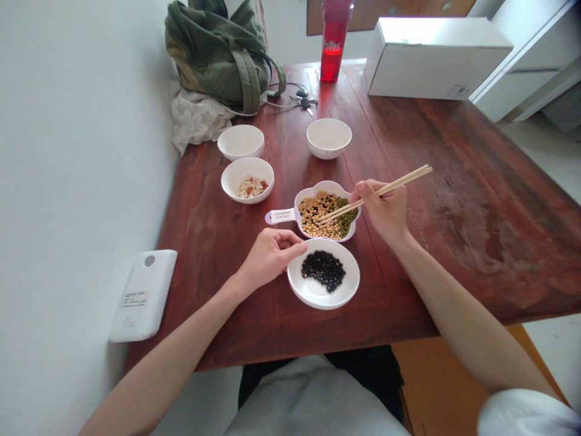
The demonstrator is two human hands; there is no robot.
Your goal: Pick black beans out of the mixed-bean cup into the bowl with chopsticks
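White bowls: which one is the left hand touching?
The nearest bowl, with black beans inside; the left hand holds its rim. The other three bowls stand farther back, untouched.

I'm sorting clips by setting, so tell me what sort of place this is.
Probably a room in a home, perhaps a dining area: a worn wooden table with everyday belongings on it, such as a green bag and keys.

A pale, whitish top (pixel 313 399) is worn, softly creased at the front, and a short white sleeve (pixel 526 415) is seen by the right elbow (pixel 517 372). Both forearms (pixel 181 357) are left bare. Black legwear (pixel 381 375) is worn below. At the right wrist (pixel 402 233), a thin, chain-like strand (pixel 418 228) is seen.
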